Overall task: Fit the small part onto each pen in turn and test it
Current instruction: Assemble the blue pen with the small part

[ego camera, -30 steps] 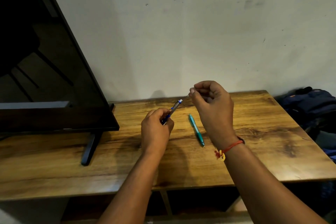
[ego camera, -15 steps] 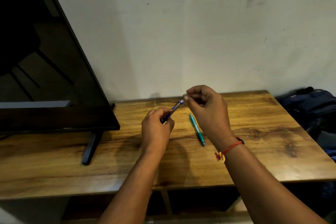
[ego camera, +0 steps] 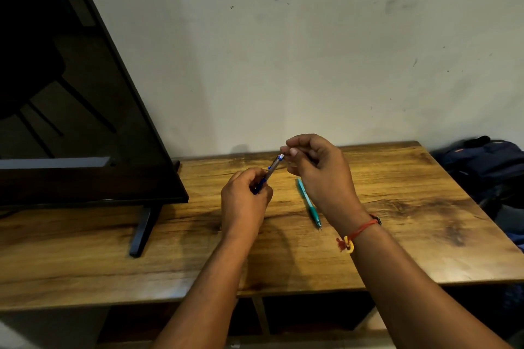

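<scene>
Hands: left hand (ego camera: 244, 203) grips blue pen (ego camera: 271, 169) barrel, fingers curled; right hand (ego camera: 320, 176) pinches its raised end.

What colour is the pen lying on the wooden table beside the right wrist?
The slim plastic pen is teal; the head view shows it best.

Both forearms are bare to the lower edge of the view, and neither the left hand (ego camera: 245, 201) nor the right hand (ego camera: 320, 176) wears a ring or glove. A thin red thread (ego camera: 364, 228) circles the right wrist, tied in a knot with short red and yellow ends (ego camera: 346, 244). A small dark piece (ego camera: 377, 219) sits on the thread's far side.
</scene>
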